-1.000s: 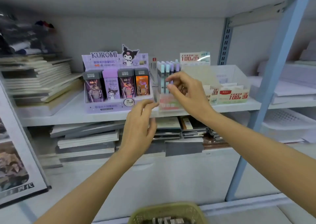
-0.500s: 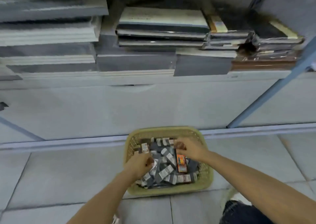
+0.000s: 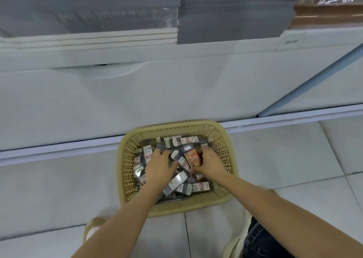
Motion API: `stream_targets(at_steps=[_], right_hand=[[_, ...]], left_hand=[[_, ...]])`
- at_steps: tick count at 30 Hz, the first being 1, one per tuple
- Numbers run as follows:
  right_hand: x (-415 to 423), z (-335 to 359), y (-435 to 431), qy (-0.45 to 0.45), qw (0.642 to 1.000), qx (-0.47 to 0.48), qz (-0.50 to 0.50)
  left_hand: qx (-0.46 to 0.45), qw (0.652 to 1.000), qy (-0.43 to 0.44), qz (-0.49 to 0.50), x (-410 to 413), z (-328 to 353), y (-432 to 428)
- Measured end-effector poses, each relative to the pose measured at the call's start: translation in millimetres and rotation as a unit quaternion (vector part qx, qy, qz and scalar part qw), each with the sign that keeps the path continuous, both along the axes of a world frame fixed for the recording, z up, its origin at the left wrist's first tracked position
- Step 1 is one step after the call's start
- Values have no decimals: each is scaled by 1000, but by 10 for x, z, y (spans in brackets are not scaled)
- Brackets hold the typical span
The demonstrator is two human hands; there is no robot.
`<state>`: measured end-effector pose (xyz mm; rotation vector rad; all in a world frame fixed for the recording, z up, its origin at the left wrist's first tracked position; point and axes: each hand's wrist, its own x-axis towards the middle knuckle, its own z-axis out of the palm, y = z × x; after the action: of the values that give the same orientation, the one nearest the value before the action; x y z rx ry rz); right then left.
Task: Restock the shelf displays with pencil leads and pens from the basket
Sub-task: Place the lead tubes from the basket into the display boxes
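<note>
The left hand (image 3: 160,165) lies with its grip apart, fingers spread on the pencil lead packs (image 3: 177,181). The right hand (image 3: 211,164) has its grip curled round an orange pack (image 3: 193,156). All lie in the yellow basket (image 3: 125,159) on the tiled floor (image 3: 59,189), below the shelf (image 3: 137,51) of grey pads (image 3: 88,12).

1. One yellow lattice basket (image 3: 125,159) sits at the lower centre of the frame
2. Two hands are inside it: the left hand (image 3: 159,165) and the right hand (image 3: 211,164)
3. One orange pack (image 3: 192,156) shows among the contents
4. Grey lead packs (image 3: 177,180) with white labels number well over a dozen; they overlap too much for an exact count
5. Two grey stacks lie along the top: the wide grey stack (image 3: 88,12) at upper left and the narrower grey stack (image 3: 235,17) at upper centre
6. One brown stack (image 3: 324,15) lies at upper right
7. One blue post (image 3: 314,80) slants down the right side
</note>
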<state>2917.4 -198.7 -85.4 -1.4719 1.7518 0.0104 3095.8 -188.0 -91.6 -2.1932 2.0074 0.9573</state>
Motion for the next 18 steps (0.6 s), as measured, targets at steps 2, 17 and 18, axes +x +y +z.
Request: stream_targets(at_steps=[2, 17, 18], right_hand=[[-45, -11, -23, -42, 999, 4, -3], [-237, 169, -29, -25, 988, -122, -92], [-234, 125, 23, 4, 993, -90, -77]], left_hand=[[0, 1000, 21, 15, 22, 4, -5], [96, 845, 453, 268, 17, 219, -32], [106, 840, 460, 267, 65, 217, -15]])
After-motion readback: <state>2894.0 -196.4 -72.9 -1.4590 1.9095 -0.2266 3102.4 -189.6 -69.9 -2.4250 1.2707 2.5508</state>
